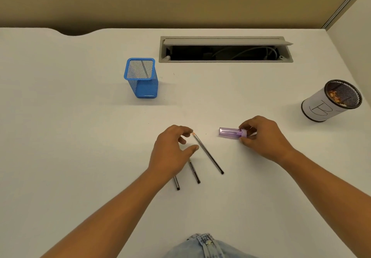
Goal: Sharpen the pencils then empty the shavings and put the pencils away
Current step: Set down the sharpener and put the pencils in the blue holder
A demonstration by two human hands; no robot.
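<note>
Three dark pencils lie on the white desk. The rightmost pencil (208,153) is fully visible, its tip pointing up-left. The middle pencil (194,171) and the left pencil (176,183) are partly hidden under my left hand (170,153). That hand hovers over them with fingers spread, thumb and forefinger either side of the rightmost pencil's tip end, holding nothing. My right hand (265,137) pinches the cap end of a clear purple sharpener (230,132) lying on its side on the desk.
A blue square mesh pencil holder (141,79) stands at the back left. At the far right stands a round mesh cup (329,102) wrapped in white paper, with shavings inside. An open cable tray (224,50) is set into the desk at the back.
</note>
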